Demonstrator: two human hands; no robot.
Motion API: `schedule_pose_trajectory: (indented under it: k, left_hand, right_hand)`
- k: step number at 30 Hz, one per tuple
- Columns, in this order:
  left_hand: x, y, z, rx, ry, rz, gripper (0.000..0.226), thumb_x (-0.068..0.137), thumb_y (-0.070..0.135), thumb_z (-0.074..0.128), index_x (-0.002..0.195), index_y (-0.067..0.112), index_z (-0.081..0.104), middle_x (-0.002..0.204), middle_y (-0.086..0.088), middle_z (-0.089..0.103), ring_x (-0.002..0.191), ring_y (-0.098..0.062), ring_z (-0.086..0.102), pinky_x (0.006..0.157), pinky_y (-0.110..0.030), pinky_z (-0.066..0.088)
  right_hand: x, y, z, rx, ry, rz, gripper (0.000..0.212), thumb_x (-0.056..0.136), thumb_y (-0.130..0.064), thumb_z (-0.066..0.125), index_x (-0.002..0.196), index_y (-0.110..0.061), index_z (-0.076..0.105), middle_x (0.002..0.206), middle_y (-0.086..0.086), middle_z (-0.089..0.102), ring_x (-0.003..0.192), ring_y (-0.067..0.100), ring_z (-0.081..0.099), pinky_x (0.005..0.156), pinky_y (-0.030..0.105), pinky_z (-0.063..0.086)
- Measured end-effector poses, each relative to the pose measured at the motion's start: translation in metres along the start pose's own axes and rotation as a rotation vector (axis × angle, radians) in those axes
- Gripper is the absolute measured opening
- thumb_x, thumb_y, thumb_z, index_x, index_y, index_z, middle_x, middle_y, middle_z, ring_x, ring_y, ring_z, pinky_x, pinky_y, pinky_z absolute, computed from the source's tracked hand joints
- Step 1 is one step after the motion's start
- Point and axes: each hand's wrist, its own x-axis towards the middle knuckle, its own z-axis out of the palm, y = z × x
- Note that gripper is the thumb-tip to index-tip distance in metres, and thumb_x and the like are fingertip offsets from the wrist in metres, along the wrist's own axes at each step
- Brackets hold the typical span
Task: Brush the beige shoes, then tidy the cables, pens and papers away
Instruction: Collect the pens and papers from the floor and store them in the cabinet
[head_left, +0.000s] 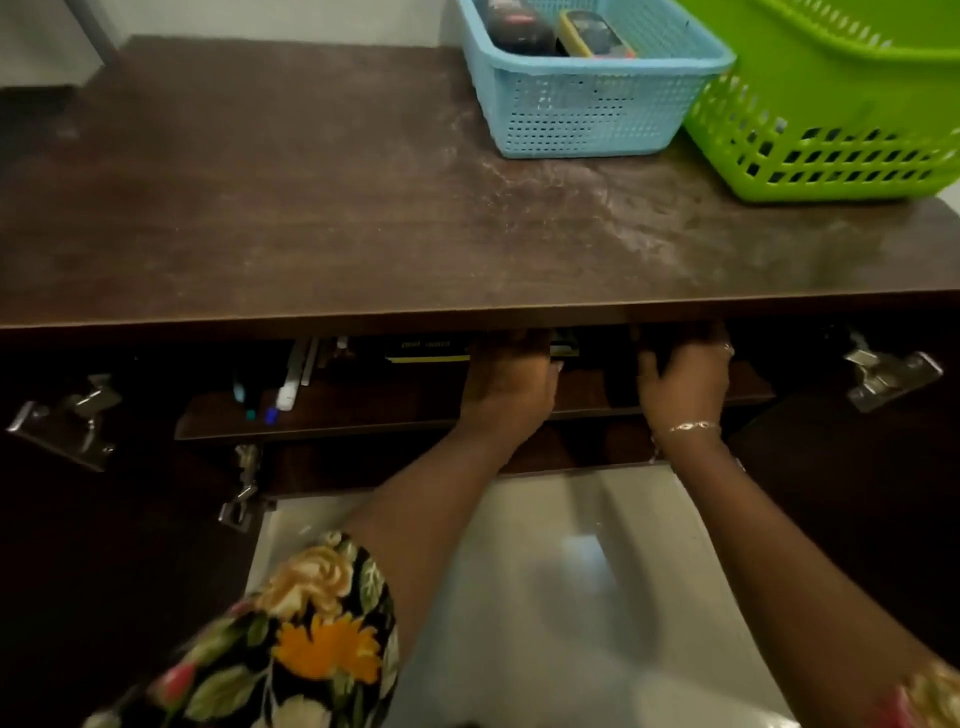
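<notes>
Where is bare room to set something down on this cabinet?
The cabinet top is bare from its left edge to the blue basket and green basket. The shelf is crowded: pens at left, left hand and right hand further right.

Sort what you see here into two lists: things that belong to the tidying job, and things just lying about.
Job: white and blue pens on the dark wooden shelf; left hand; right hand.
Lying about: blue plastic basket; green plastic basket.
</notes>
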Motion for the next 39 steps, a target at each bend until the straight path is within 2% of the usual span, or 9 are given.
schedule_pose_trajectory:
  k: [3, 7, 11, 15, 18, 24, 28, 31, 39]
  left_hand:
    - [-0.028, 0.007, 0.02, -0.007, 0.25, 0.078, 0.029, 0.082, 0.023, 0.045, 0.097, 0.014, 0.067, 0.1, -0.011, 0.066, 0.094, -0.03, 0.062, 0.092, -0.038, 0.039]
    - [-0.07, 0.026, 0.009, -0.07, 0.294, 0.152, 0.018, 0.082, 0.017, 0.055, 0.097, 0.014, 0.063, 0.114, -0.01, 0.064, 0.115, -0.028, 0.052, 0.103, -0.039, 0.03]
    - [-0.126, 0.043, -0.047, -0.072, 0.162, 0.051, 0.02, 0.08, 0.018, 0.062, 0.099, 0.013, 0.063, 0.115, -0.01, 0.064, 0.117, -0.027, 0.054, 0.108, -0.041, 0.03]
    - [-0.194, 0.047, -0.121, -0.03, 0.03, -0.112, 0.025, 0.078, 0.025, 0.065, 0.102, 0.018, 0.064, 0.115, -0.006, 0.064, 0.117, -0.02, 0.048, 0.107, -0.037, 0.031]
    - [-0.236, 0.037, -0.169, -0.146, 0.079, -0.301, 0.025, 0.084, 0.024, 0.043, 0.108, 0.021, 0.05, 0.117, -0.007, 0.061, 0.118, -0.02, 0.041, 0.105, -0.039, 0.026]
    - [-0.289, -0.04, -0.22, 0.02, 0.196, -0.753, 0.03, 0.082, 0.017, 0.051, 0.107, 0.003, 0.059, 0.118, -0.019, 0.059, 0.12, -0.038, 0.046, 0.101, -0.048, 0.038]
    - [-0.301, -0.086, -0.229, 0.022, -0.013, -1.029, 0.054, 0.077, 0.004, 0.067, 0.126, -0.003, 0.047, 0.127, -0.025, 0.053, 0.122, -0.044, 0.045, 0.101, -0.053, 0.038]
    - [-0.297, -0.093, -0.235, -0.157, -0.168, -1.219, 0.032, 0.092, 0.009, 0.05, 0.122, 0.003, 0.043, 0.112, -0.018, 0.06, 0.101, -0.037, 0.059, 0.083, -0.044, 0.049]
    - [-0.262, -0.025, -0.23, -0.301, -0.237, -1.226, 0.02, 0.097, 0.02, 0.043, 0.105, 0.002, 0.045, 0.097, -0.018, 0.063, 0.089, -0.035, 0.06, 0.063, -0.032, 0.036]
  right_hand:
    - [-0.031, 0.004, -0.003, 0.1, 0.137, -0.056, 0.035, 0.089, -0.026, 0.044, 0.099, 0.005, 0.058, 0.102, 0.031, 0.053, 0.098, 0.04, 0.05, 0.081, 0.035, 0.038]
    - [-0.07, 0.0, -0.023, 0.194, 0.066, -0.191, 0.025, 0.091, -0.021, 0.047, 0.101, -0.002, 0.059, 0.098, 0.021, 0.053, 0.091, 0.023, 0.048, 0.077, 0.021, 0.033]
    - [-0.108, -0.026, -0.064, 0.154, -0.059, -0.23, 0.025, 0.09, -0.022, 0.046, 0.101, -0.005, 0.061, 0.096, 0.018, 0.056, 0.089, 0.02, 0.046, 0.072, 0.034, 0.044]
    - [-0.131, -0.069, -0.122, 0.179, -0.217, -0.202, 0.028, 0.09, -0.025, 0.044, 0.102, -0.007, 0.062, 0.093, 0.017, 0.057, 0.087, 0.024, 0.05, 0.071, 0.036, 0.047]
    - [-0.149, -0.104, -0.158, 0.237, -0.278, -0.189, 0.027, 0.09, -0.025, 0.042, 0.102, -0.01, 0.06, 0.094, 0.014, 0.057, 0.09, 0.018, 0.046, 0.072, 0.035, 0.048]
    - [-0.17, -0.154, -0.177, 0.294, -0.367, -0.225, 0.033, 0.09, -0.028, 0.04, 0.101, -0.008, 0.064, 0.094, 0.011, 0.056, 0.088, 0.021, 0.051, 0.077, 0.027, 0.04]
    - [-0.172, -0.173, -0.173, 0.284, -0.42, -0.251, 0.034, 0.09, -0.028, 0.039, 0.1, -0.008, 0.064, 0.094, 0.011, 0.059, 0.089, 0.02, 0.052, 0.081, 0.02, 0.032]
    - [-0.171, -0.179, -0.167, 0.263, -0.464, -0.264, 0.037, 0.09, -0.031, 0.037, 0.101, -0.009, 0.064, 0.095, 0.011, 0.059, 0.088, 0.026, 0.057, 0.08, 0.021, 0.033]
    - [-0.153, -0.161, -0.177, 0.22, -0.464, -0.213, 0.035, 0.089, -0.03, 0.038, 0.1, -0.008, 0.063, 0.093, 0.012, 0.059, 0.084, 0.029, 0.059, 0.073, 0.033, 0.047]
